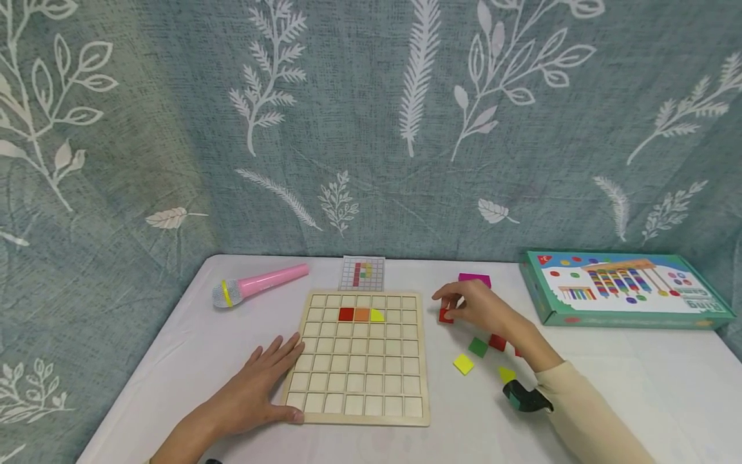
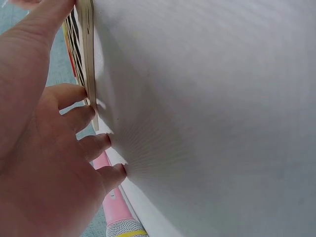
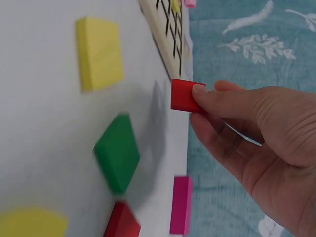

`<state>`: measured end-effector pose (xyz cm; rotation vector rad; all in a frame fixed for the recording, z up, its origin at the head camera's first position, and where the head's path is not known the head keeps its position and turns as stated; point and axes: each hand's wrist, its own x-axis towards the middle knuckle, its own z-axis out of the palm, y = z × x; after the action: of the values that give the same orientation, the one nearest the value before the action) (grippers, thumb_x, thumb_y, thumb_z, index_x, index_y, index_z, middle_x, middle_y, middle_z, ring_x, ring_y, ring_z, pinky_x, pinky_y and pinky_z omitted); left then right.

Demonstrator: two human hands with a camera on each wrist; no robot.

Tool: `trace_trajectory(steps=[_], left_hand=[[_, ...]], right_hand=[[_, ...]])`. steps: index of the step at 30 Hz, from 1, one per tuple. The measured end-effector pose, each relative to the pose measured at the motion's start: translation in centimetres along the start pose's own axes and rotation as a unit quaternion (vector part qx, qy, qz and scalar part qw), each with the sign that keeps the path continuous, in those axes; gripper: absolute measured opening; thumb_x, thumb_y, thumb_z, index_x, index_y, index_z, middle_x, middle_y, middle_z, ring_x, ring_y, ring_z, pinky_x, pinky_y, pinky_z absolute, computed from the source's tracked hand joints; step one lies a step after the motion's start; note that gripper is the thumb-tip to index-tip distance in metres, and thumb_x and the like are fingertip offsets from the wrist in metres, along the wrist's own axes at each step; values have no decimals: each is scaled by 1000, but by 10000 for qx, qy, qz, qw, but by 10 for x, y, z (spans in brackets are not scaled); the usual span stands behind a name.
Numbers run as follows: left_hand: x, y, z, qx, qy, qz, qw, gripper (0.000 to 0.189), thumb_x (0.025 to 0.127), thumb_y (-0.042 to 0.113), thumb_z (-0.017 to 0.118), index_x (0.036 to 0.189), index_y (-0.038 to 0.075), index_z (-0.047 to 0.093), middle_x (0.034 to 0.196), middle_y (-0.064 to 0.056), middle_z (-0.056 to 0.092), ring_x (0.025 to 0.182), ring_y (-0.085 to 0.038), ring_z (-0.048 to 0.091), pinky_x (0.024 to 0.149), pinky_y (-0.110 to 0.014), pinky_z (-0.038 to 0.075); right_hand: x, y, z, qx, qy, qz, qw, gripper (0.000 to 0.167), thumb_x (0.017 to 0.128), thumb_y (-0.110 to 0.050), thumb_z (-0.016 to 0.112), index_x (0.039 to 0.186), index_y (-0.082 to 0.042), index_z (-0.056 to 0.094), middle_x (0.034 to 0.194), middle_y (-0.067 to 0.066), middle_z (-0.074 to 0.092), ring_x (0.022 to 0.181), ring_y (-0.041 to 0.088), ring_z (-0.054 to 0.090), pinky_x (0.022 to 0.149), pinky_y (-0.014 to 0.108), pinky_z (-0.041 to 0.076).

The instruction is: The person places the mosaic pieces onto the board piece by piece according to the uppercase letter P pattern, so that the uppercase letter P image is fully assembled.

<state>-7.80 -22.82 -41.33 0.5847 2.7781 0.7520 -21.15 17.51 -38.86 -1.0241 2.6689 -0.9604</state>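
A wooden grid board (image 1: 355,381) lies on the table with a red square tile (image 1: 346,314), an orange tile (image 1: 362,314) and a yellow quarter-round tile (image 1: 377,316) in its second row. My left hand (image 1: 255,380) rests spread at the board's left edge, thumb at the near corner; in the left wrist view its fingertips (image 2: 118,170) meet the tabletop and board side. To the right of the board, my right hand (image 1: 478,306) pinches a red square tile (image 3: 183,95) between thumb and fingers, held above the table.
Loose yellow (image 1: 464,364), green (image 1: 478,347), red (image 1: 497,342) and magenta (image 1: 475,280) pieces lie around the right arm. Behind the board stands a pattern card (image 1: 362,273). A pink toy microphone (image 1: 261,285) lies back left, a green toy box (image 1: 628,290) back right.
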Motion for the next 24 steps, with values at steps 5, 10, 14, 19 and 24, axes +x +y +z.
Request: trace_trajectory(steps=[5,10,14,19,24], left_hand=[[1,0,0,10,-8,-13,10000,113,67,67,74,150,0,36,159,-16,26,145,-44,18,114,-65,12],[1,-1,0,47,-29,-35,10000,113,66,66,75,150,0,36,159,-16,26,145,-45,18,114,-65,12],[1,-1,0,54,-30,-14,10000,113,66,65,75,149,0,36,159,-17,26,145,-45,18,114,-65,13],[0,-2,1,76,6,54,10000,113,66,65,76,150,0,36,159,-17,27,144,-46,19,113,-66,14],[-1,-3,2,25,17,18,10000,113,66,65,75,150,0,36,159,-16,26,145,-44,18,114,-64,12]], right_hand=[[10,-10,6,-3,-49,-49,10000,30,81,9,72,111,4,69,84,1,68,80,13,61,74,28,56],[18,-18,12,65,-41,-158,9998,30,82,9,72,112,3,69,86,0,69,81,13,61,75,28,56],[27,-25,19,91,-3,-192,9998,29,82,7,73,111,2,70,87,-2,68,82,12,61,74,26,56],[38,-38,29,186,-37,-187,9996,29,83,6,73,112,1,70,90,0,69,83,12,62,74,25,55],[49,-51,40,193,-133,-262,9994,29,84,5,73,113,1,70,92,3,70,84,13,63,76,24,55]])
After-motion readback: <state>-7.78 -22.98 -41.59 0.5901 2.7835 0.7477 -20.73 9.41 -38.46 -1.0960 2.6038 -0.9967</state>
